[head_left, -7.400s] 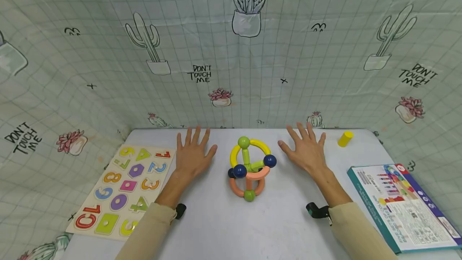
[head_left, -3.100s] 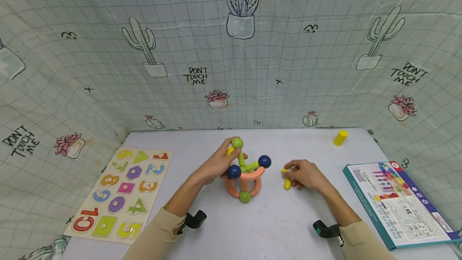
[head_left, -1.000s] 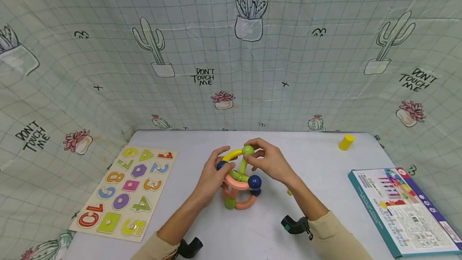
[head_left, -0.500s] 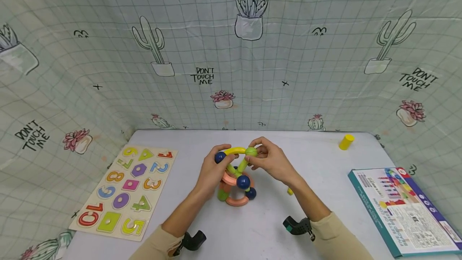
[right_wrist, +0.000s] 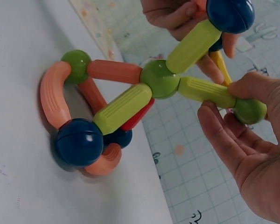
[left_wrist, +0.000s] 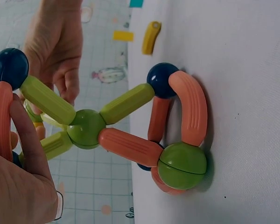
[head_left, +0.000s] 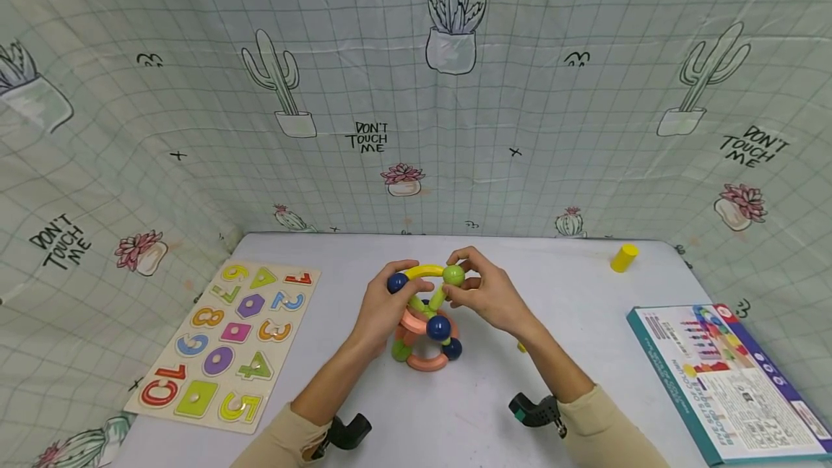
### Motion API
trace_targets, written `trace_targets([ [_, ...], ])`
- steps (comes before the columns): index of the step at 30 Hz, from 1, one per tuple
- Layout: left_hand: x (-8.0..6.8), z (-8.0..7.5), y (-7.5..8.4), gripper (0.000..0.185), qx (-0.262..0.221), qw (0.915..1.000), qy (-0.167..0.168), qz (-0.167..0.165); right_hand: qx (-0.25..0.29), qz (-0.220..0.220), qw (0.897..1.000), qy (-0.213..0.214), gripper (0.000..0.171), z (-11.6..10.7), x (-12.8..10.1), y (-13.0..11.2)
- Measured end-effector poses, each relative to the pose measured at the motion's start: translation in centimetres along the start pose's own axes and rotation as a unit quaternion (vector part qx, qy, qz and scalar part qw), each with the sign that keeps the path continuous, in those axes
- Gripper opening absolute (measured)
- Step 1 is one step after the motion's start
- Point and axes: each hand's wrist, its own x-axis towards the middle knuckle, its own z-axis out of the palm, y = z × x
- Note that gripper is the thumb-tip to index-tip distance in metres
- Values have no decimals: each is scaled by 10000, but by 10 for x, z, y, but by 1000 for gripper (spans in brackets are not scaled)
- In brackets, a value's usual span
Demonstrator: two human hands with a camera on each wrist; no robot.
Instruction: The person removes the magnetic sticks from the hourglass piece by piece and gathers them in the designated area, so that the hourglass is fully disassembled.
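Head view: toy structure of plastic rods and balls (head_left: 425,320) seen standing near the middle of the white table (head_left: 455,410), gripped from both sides. Left hand (head_left: 383,305) curled round the upper left part, fingers wrapped by the dark blue ball (head_left: 397,282) at one end of the curved yellow rod (head_left: 422,271). Right hand (head_left: 487,295) closed on the light green ball (head_left: 453,275) at the other end of that rod, thumb and fingertips pinching it. Base of curved salmon rods (head_left: 425,361) resting on the table; upper part tilted between the two hands.

Left wrist view: left hand (left_wrist: 18,186) seen with a finger laid along a salmon rod, central green ball (left_wrist: 86,128) joining several green and salmon rods, lower green ball (left_wrist: 183,165) touching the table. Short yellow rod (left_wrist: 150,37) lying loose on the table, well apart from the structure.

Right wrist view: right hand (right_wrist: 252,149) seen pinching the green end ball (right_wrist: 249,111) and its ribbed light green rod (right_wrist: 205,91); dark blue ball (right_wrist: 79,142) at the base touching the table.

Elsewhere in the head view: wooden number and shape puzzle board (head_left: 224,341) at the left table edge, small yellow cylinder (head_left: 624,258) at the far right corner, printed cardboard toy box (head_left: 728,374) at the right edge, cactus-print cloth (head_left: 416,92) behind.
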Motion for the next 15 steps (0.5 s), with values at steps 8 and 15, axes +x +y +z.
trace_targets([
  [8, 0, -1, -1, 51, -4, 10000, -81, 18, -692, -246, 9970, 234, 39, 4, -1, -2],
  [15, 0, -1, -1, 46, 10, 10000, -56, 42, -1556, -711, 9835, 584, 39, 7, -2, -3],
])
